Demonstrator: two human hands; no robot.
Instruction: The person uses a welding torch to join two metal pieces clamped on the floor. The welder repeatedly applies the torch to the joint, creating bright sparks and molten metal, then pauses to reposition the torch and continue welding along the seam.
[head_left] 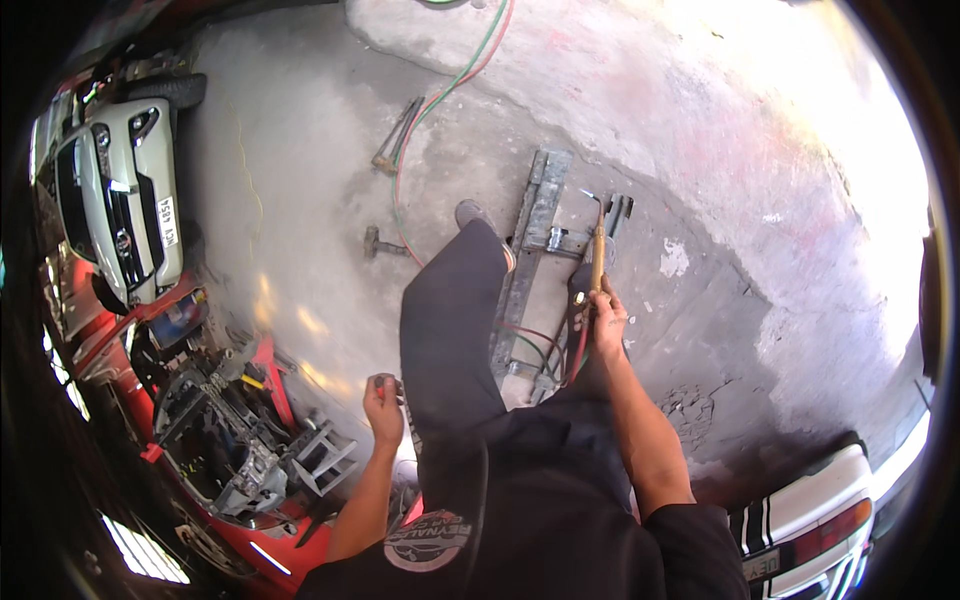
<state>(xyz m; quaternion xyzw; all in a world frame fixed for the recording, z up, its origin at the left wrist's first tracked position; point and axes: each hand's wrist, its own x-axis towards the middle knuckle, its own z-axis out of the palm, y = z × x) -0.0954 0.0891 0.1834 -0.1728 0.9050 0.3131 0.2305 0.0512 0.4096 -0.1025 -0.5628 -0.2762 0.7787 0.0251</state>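
My right hand point(607, 318) is wrapped round the brass handle of a gas torch point(599, 262). Its thin bent tip points forward and left, with a small bluish-white flame point(587, 193) at the end. Red and green hoses point(580, 350) run back from the handle between my legs. Below the tip lies a grey steel frame point(545, 185), a long beam joined by a crosspiece point(565, 240) to a shorter channel; the flame is apart from it. Held low beside my left thigh, my left hand point(383, 405) is closed round a small red object whose kind I cannot make out.
A hammer point(378, 243) and a long-handled tool point(398, 135) lie on the concrete floor point(310, 180) to the left. Hoses point(440, 95) trail away ahead. A white vehicle point(125, 205) and red vehicle parts point(250, 440) stand left, another white car point(815, 515) behind right.
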